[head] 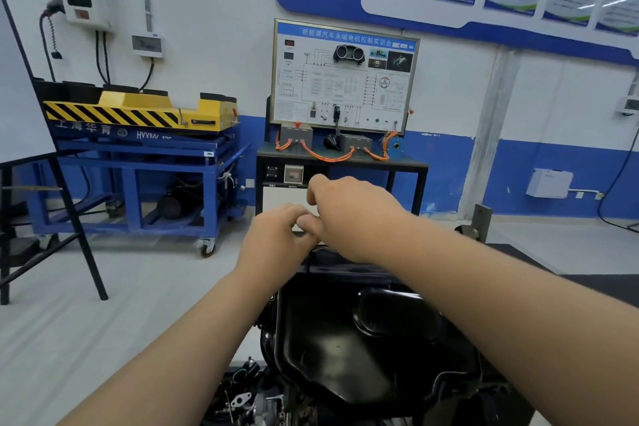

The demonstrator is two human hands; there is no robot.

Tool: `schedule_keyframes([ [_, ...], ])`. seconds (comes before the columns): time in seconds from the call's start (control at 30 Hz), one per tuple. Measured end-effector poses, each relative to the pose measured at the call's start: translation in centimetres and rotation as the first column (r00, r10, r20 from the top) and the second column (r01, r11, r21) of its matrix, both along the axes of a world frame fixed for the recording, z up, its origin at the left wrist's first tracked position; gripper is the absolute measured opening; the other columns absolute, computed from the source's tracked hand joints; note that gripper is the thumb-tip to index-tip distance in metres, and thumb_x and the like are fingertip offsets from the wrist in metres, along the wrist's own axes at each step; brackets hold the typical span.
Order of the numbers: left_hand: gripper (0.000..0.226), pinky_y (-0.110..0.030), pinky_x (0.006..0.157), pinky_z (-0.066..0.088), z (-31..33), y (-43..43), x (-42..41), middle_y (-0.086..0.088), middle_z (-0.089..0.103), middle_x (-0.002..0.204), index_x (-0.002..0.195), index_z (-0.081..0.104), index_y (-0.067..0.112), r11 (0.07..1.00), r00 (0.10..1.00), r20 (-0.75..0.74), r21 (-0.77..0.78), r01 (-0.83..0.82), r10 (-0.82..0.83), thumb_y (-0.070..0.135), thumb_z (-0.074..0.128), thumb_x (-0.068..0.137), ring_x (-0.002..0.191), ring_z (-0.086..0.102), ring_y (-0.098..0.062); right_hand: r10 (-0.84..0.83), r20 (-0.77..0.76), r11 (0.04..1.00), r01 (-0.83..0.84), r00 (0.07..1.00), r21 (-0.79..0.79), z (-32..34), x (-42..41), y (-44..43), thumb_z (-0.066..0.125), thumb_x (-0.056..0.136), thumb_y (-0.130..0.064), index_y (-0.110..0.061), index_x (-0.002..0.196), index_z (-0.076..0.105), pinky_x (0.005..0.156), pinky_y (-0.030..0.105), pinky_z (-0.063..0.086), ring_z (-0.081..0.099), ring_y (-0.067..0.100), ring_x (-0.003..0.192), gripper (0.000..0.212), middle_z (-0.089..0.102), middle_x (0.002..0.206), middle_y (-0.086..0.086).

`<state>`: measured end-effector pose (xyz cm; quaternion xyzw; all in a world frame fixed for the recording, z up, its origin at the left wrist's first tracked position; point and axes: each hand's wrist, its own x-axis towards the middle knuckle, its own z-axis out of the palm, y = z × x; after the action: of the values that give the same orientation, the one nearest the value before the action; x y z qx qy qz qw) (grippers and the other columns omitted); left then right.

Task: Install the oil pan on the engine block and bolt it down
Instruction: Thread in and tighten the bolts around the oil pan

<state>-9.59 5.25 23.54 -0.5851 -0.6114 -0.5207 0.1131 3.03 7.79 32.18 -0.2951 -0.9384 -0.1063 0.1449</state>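
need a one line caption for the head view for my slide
Left hand and right hand meet, fingers curled, at the far edge of the black oil pan.

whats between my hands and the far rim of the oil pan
Nothing shows in the head view: the left hand and right hand meet right at the far rim of the oil pan. Whether they pinch anything is hidden.
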Motion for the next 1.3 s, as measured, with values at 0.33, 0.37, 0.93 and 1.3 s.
schedule_keyframes([
  [0.33, 0.009, -0.027, 0.062, 0.037, 0.2, -0.1, -0.3, 0.010, 0.049, 0.077, 0.092, 0.067, 0.010, 0.998, 0.954, -0.294, -0.026, 0.055, -0.061, 0.015, 0.060, 0.091, 0.065, 0.043, -0.010, -0.050, 0.273, 0.886, -0.083, 0.961, 0.455, 4.0, 1.5, -0.4, 0.058, 0.085, -0.050, -0.021, 0.059, 0.038, 0.042, 0.023, 0.023, 0.038, 0.015, 0.048, 0.044, 0.040, 0.061, -0.003],
  [0.37, 0.010, -0.029, 0.062, 0.039, 0.2, -0.1, -0.3, 0.008, 0.051, 0.079, 0.092, 0.067, 0.010, 0.998, 0.953, -0.297, -0.043, 0.055, -0.066, 0.016, 0.059, 0.091, 0.066, 0.046, -0.012, -0.021, 0.291, 0.868, -0.127, 0.957, 0.480, 4.0, 1.4, -0.2, 0.056, 0.089, -0.041, -0.019, 0.061, 0.038, 0.042, 0.024, 0.022, 0.038, 0.016, 0.049, 0.039, 0.037, 0.062, -0.003],
  [0.93, 0.031, -0.031, 0.059, 0.035, 1.4, 0.3, 1.0, 0.004, 0.054, 0.091, 0.103, 0.058, 0.016, 0.980, 0.910, -0.406, -0.132, -0.147, 0.081, 0.039, 0.039, 0.097, 0.080, 0.056, -0.022, 0.212, 0.435, 0.716, -0.442, 0.875, 0.540, 4.3, 2.1, 1.5, 0.046, 0.093, -0.031, -0.021, 0.087, 0.046, 0.070, 0.031, 0.033, 0.053, 0.020, 0.079, 0.012, 0.053, 0.082, -0.005],
  [1.3, 0.033, -0.025, 0.043, 0.015, 2.5, 0.0, 1.0, 0.006, 0.030, 0.056, 0.064, 0.030, 0.018, 0.804, 0.694, -0.608, -0.147, -0.576, 0.386, 0.028, 0.038, 0.094, 0.049, 0.035, -0.015, 0.172, 0.257, 0.836, -0.279, 0.951, 0.473, 3.3, 1.4, 1.0, 0.044, 0.090, -0.056, -0.017, 0.071, 0.048, 0.048, 0.029, 0.034, 0.046, 0.016, 0.057, 0.043, 0.048, 0.068, -0.003],
])
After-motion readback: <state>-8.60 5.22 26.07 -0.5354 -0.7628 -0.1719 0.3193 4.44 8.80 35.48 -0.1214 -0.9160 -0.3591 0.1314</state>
